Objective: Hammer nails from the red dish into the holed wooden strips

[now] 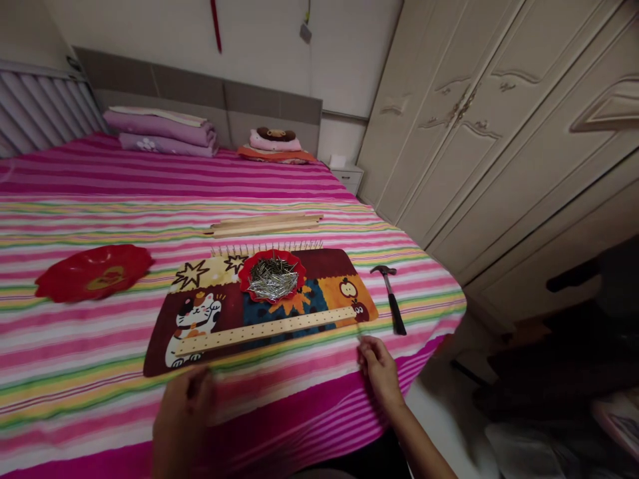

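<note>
A pale wooden strip [269, 328] dotted with rows of small holes or marks lies along the near side of a patterned mat [314, 263]. On the mat, a small red scalloped dish [244, 278] holds a heap of metal nails [273, 279]. My right hand [380, 372] is just off the strip's right end, fingers pinched; anything thin between the fingertips is too small to name. Near the strip's left end, my left hand [182, 416] is blurred, its fingers curled closed, and what they hold, if anything, is hidden. A claw hammer [394, 307] with a black handle lies right of the mat.
Behind the dish, a row of upright nails [267, 249] runs along the mat's far edge. Several wooden strips [264, 226] lie beyond it. A larger red plate [94, 271] is at left on the striped bedcover [30, 332]. Folded bedding [164, 130] and a wardrobe [464, 113] stand farther off.
</note>
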